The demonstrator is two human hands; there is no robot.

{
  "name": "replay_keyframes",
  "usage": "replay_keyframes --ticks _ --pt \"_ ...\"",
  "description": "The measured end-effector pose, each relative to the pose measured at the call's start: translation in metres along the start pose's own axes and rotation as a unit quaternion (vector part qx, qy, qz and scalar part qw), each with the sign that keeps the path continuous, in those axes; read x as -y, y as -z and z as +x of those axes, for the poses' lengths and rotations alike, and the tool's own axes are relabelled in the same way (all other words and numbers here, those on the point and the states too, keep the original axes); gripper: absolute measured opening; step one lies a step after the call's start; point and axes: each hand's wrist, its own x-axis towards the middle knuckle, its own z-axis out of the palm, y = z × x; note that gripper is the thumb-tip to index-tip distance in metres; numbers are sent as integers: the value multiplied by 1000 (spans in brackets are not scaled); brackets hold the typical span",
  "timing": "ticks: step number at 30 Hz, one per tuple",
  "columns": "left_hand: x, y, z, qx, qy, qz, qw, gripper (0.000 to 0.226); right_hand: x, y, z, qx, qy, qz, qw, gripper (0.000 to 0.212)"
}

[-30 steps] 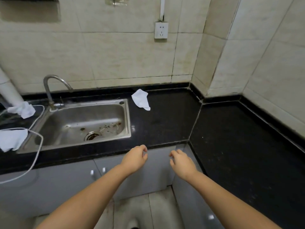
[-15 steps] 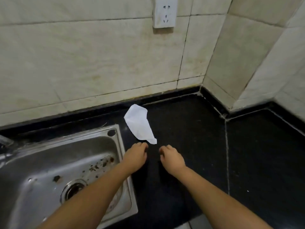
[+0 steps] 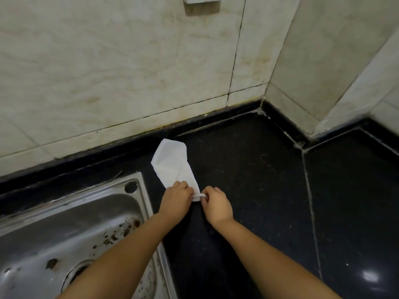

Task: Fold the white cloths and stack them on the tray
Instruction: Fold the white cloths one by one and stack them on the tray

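Observation:
A white cloth (image 3: 172, 164) lies crumpled and partly folded on the black countertop (image 3: 248, 169), just right of the sink's back corner. My left hand (image 3: 176, 200) rests on the cloth's near end with its fingers closed on the edge. My right hand (image 3: 216, 203) pinches the same near tip from the right side, where a thin strip of cloth shows between the two hands. No tray is in view.
A steel sink (image 3: 71, 229) with dirt specks around its drain fills the lower left. Tiled walls (image 3: 129, 72) rise behind the counter and meet at an inner corner on the right. A wall socket's lower edge (image 3: 201, 0) shows at the top.
The view has moved closer to the counter. Both hands have reached forward from near the counter's front edge to the cloth's near end and closed on it.

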Motion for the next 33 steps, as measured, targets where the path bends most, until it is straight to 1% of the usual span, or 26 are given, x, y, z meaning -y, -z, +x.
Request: replay_keyframes --ticks 3,6,10,15,20,23,25,28,33 --pt "-17 14 -5 -35 -19 -62 997 17 -10 26 -17 -15 -30 109 993 11" --pt "-53 36 -10 -44 -46 -110 992 16 -24 68 -34 -41 -47 174 983 10" --pt "-111 62 -13 -60 -59 -161 983 16 -50 133 -57 -107 -32 211 971 13" --pt "-186 84 -23 -81 -105 -174 976 17 -95 216 -101 -180 10 233 955 12" --pt "-242 90 -42 -97 -79 -258 958 17 -158 291 -150 -258 -8 293 921 13" --pt "-273 92 -52 -95 -68 -317 941 11 -197 324 -179 -294 -11 304 906 14" --pt "-293 92 -58 -72 -70 -353 930 10 -217 339 -198 -300 -13 318 899 15" --pt "-321 88 -63 -40 -67 -422 903 13 -241 355 -220 -290 -16 355 889 15" --pt "-360 74 -61 -2 -24 -526 850 15 -281 367 -244 -261 -47 397 879 16"
